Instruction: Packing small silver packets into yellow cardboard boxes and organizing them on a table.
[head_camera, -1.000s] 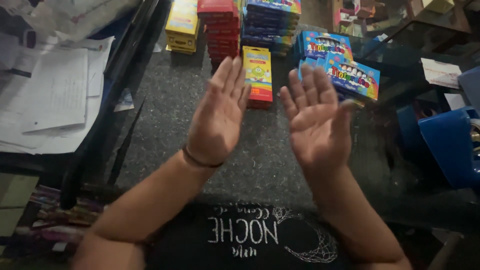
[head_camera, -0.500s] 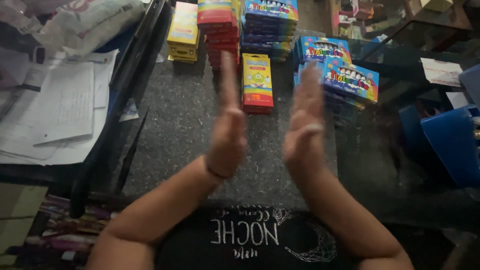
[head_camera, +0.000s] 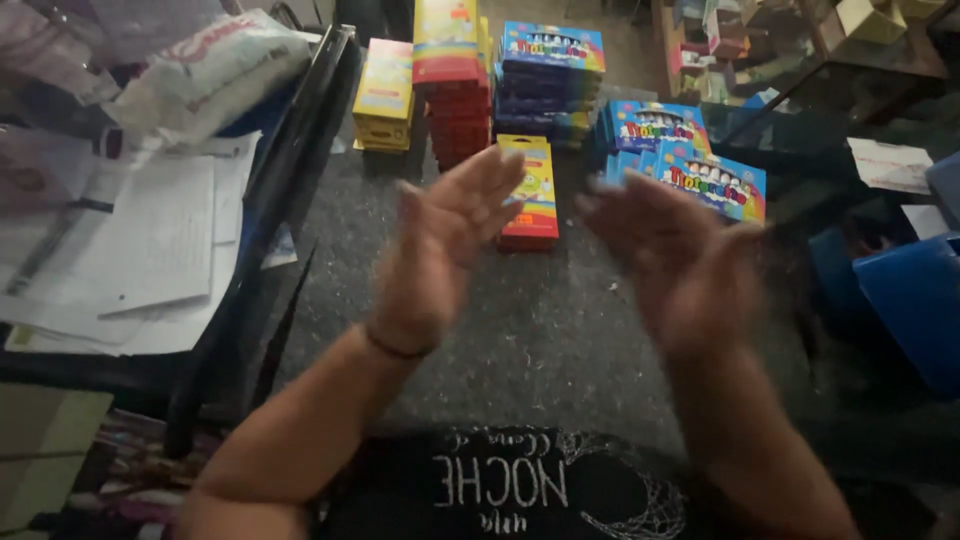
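I see both hands empty and raised apart over the grey counter, and nearest them a yellow-and-red crayon box (head_camera: 528, 192) lying flat, just before taller stacks of similar boxes.

The left hand (head_camera: 440, 250) and right hand (head_camera: 680, 265) have parted again, palms apart.

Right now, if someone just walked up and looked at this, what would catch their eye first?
Two bare hands raised over a grey speckled counter, the left hand and right hand open, apart and motion-blurred, holding nothing. Behind them stand bright stacks of small boxes: a red stack, blue boxes to the right, and one yellow-and-red box lying between the hands. Loose papers lie at left.
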